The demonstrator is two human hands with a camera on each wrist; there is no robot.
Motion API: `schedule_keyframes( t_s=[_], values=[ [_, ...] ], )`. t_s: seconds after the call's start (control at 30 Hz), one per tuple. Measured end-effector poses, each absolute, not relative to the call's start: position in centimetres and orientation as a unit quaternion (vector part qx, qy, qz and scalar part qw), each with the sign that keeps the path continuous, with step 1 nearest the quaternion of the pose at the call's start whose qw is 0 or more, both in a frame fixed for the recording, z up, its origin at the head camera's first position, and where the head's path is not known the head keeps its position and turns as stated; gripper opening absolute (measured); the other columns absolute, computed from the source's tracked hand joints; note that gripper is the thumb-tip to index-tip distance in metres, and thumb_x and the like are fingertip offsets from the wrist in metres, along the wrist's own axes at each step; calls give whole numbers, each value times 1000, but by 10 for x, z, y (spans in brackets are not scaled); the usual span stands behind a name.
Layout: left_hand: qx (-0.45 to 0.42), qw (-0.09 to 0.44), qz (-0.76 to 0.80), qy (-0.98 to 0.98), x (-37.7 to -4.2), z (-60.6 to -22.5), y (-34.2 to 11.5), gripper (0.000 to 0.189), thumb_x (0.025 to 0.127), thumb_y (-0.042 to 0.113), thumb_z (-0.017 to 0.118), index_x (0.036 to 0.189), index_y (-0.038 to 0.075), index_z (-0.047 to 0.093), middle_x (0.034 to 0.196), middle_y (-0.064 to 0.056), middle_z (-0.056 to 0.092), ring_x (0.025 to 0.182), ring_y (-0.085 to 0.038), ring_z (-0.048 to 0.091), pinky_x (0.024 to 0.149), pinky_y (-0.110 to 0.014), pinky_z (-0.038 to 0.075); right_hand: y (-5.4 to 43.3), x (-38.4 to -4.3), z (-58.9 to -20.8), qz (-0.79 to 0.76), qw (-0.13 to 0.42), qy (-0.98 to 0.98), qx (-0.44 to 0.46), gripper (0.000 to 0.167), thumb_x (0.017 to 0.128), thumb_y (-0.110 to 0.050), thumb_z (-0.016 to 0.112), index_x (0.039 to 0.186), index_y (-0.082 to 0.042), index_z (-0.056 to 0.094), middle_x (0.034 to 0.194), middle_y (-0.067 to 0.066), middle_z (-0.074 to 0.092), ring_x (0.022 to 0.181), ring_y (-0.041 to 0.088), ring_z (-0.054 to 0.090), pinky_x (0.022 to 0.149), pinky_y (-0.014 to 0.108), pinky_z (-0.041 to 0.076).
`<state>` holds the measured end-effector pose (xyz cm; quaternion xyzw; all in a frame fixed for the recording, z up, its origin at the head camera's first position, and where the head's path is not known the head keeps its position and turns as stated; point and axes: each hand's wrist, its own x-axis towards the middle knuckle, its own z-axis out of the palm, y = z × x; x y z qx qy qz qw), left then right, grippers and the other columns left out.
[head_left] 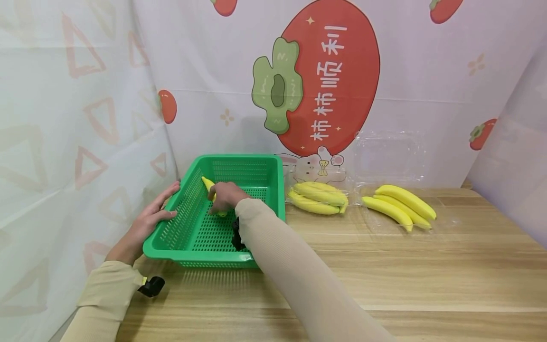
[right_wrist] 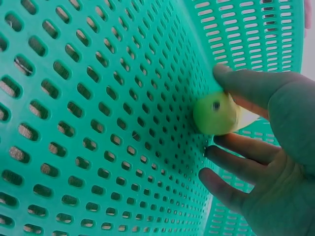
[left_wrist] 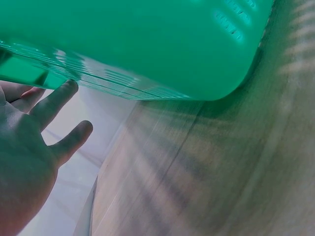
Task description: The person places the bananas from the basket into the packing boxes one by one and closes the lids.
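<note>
A green perforated plastic basket (head_left: 279, 190) stands on the left of the table. Inside it, near the left wall, lies a single yellow banana (head_left: 208, 183). My right hand (head_left: 228, 195) reaches down into the basket and grips this banana between thumb and fingers. The right wrist view shows the dark-tipped end of the banana (right_wrist: 216, 115) at the basket floor. Against the outer left side of the basket rests my left hand (head_left: 149, 219), fingers extended and spread. In the left wrist view its fingertips (left_wrist: 71, 86) meet the basket's outer wall.
Right of the basket, a clear plastic box (head_left: 348, 183) holds several bananas (head_left: 318, 197). Farther right, another clear box with its lid (head_left: 389, 156) raised holds three bananas (head_left: 399, 206). A printed curtain (head_left: 205, 118) hangs behind and at the left of the wooden table (head_left: 384, 275).
</note>
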<state>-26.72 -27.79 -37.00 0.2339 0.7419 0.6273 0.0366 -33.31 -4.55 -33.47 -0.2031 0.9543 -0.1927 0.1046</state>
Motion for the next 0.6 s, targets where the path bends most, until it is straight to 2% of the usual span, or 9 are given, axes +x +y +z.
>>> schedule_keyframes(
  t_s=[0.13, 0.23, 0.4, 0.6],
  values=[
    [236, 30, 623, 745, -268, -371, -279, 72, 108, 3, 47, 172, 14, 17, 182, 1, -2, 130, 14, 45, 87, -14, 54, -45, -333, -335, -194, 98, 957, -194, 47, 98, -20, 79, 144, -17, 68, 148, 8, 62, 123, 25, 65, 80, 28, 58],
    [234, 30, 623, 746, -268, -371, -279, 72, 108, 3, 47, 172, 13, 17, 182, 1, -2, 130, 14, 44, 88, -14, 53, -44, -334, -335, -198, 87, 958, -188, 43, 100, -12, 73, 143, -16, 68, 149, 8, 62, 128, 26, 63, 79, 27, 58],
    [233, 32, 628, 742, -268, -370, -279, 72, 108, 2, 47, 172, 13, 16, 182, 0, -3, 129, 13, 46, 87, -14, 54, -43, -333, -333, -215, 67, 957, -183, 42, 104, -3, 58, 142, -16, 70, 148, 8, 64, 119, 24, 62, 72, 25, 51],
    [224, 42, 632, 741, -266, -368, -278, 73, 108, 4, 48, 173, 15, 15, 182, 0, -5, 128, 12, 49, 86, -16, 56, -43, -335, -332, -232, 52, 957, -166, 41, 105, -6, 58, 143, -16, 70, 149, 7, 65, 111, 21, 59, 70, 25, 45]
  ],
)
